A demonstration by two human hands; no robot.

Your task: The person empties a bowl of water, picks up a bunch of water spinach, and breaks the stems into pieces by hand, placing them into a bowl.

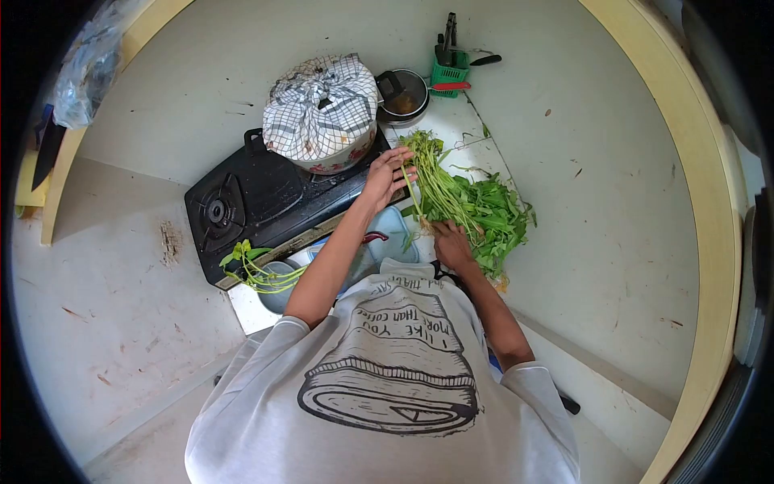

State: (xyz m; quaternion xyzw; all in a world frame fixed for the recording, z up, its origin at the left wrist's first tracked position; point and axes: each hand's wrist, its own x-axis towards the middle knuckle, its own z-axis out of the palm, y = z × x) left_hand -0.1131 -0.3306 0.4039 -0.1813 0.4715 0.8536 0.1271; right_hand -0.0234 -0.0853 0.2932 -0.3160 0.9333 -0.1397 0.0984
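A large bunch of leafy greens, which looks like water spinach (484, 206), lies with its long pale stems toward the stove and its leaves to the right. My left hand (389, 177) is at the left edge of the stems, fingers curled loosely about a single stem that runs down toward my other hand. My right hand (453, 244) is closed at the lower end of the stems, by the brownish roots; its fingertips are partly hidden. Below my left hand lies a light-blue plastic container (393, 234), with a dark-red knife handle (375, 237) across it.
A black gas stove (274, 189) bears a large pot (334, 161) wrapped in a checked cloth (322, 105). Behind stands a small pan (403, 95) beside a green utensil basket (448, 74). Trimmed stems (270, 278) hang over a grey bowl (278, 300) near my left forearm.
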